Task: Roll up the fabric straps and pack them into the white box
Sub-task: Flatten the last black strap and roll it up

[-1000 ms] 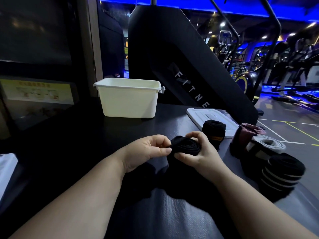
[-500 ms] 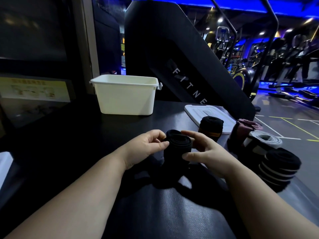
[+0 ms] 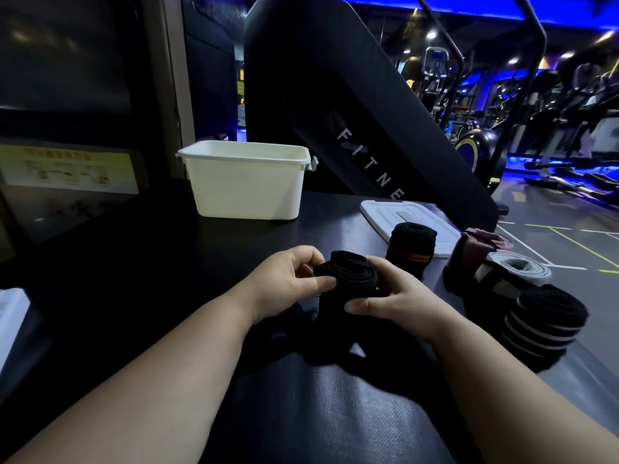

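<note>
White box (image 3: 246,185) upper centre-left on surface, inside hidden. Centre frame: left hand (image 3: 288,283) pinches part-rolled black strap (image 3: 348,276), loose tail trailing below; right hand (image 3: 395,296) grips its other side. Right edge: four finished rolls (image 3: 512,272) standing unpacked. Packing apparently all left.

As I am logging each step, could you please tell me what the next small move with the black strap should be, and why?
Probably wind it a turn further: the left hand and right hand both grip the black roll, and its loose tail seems to lie unrolled on the table, so it looks unready for the white box.
</note>
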Motion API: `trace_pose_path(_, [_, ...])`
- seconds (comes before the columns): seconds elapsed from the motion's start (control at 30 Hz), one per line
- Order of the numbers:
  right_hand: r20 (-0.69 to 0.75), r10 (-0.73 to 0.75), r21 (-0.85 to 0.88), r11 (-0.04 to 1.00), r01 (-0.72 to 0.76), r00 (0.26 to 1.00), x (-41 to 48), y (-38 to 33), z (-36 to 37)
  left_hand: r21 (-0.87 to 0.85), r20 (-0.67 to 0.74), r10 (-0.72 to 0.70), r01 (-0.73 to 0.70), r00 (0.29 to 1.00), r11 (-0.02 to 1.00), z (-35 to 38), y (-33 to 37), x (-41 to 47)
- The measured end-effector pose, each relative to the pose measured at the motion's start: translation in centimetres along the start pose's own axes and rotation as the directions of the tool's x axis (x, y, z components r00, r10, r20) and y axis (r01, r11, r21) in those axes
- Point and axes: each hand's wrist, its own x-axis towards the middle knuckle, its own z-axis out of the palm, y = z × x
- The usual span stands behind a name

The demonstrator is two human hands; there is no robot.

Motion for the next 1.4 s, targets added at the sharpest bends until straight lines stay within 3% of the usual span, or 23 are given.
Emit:
trace_pose_path(0.13, [-0.156, -0.035, -0.059, 0.998, 0.026, 0.987, 0.5, 0.3, 1.1, 0.046, -0.097, 0.018, -0.013, 0.995, 0.999, -0.1, -0.2, 0.2])
trace_pose_path(0.43, [-0.337, -0.050, -0.191, 0.981, -0.017, 0.940, 1.1, 0.3, 2.1, -0.111, 0.039, 0.032, -0.028, 0.999, 0.993, -0.5, -0.1, 0.2])
trace_pose_path(0.53, [-0.314, -0.028, -0.202, 0.979, -0.038, 0.949, 1.1, -0.2, 2.0, -0.019, -0.033, 0.017, -0.017, 0.999, 1.000, -0.4, -0.4, 0.3])
trace_pose_path(0.67, [-0.079, 0.086, 0.142, 0.987, -0.074, 0.993, 0.3, -0.1, 1.2, 0.145, -0.121, 0.066, -0.048, 0.990, 0.988, -0.4, -0.5, 0.4])
trace_pose_path(0.73, [-0.052, 0.102, 0.222, 0.971, -0.088, 0.993, 0.1, -0.1, 1.1, 0.158, -0.129, 0.072, -0.051, 0.989, 0.986, -0.7, -0.6, 0.5])
trace_pose_path(0.9, [-0.104, 0.033, 0.101, 0.995, -0.023, 0.994, 0.4, 0.4, 1.1, 0.148, -0.116, 0.127, -0.109, 0.985, 0.983, -0.4, -0.3, 0.5])
trace_pose_path(1.03, [-0.168, -0.044, -0.006, 0.999, 0.044, 0.985, 0.7, 0.5, 1.4, 0.014, -0.083, 0.151, -0.150, 0.985, 0.989, -0.4, 0.0, 0.4])
trace_pose_path(1.13, [-0.233, -0.053, -0.037, 0.998, 0.045, 0.971, 0.9, 0.5, 1.5, -0.074, -0.020, 0.101, -0.102, 0.995, 0.992, -0.4, 0.1, 0.2])
trace_pose_path(1.4, [-0.319, -0.060, -0.093, 0.995, 0.032, 0.946, 1.0, 0.1, 2.0, -0.055, -0.069, 0.176, -0.180, 0.982, 0.982, 0.1, 0.0, 0.5])
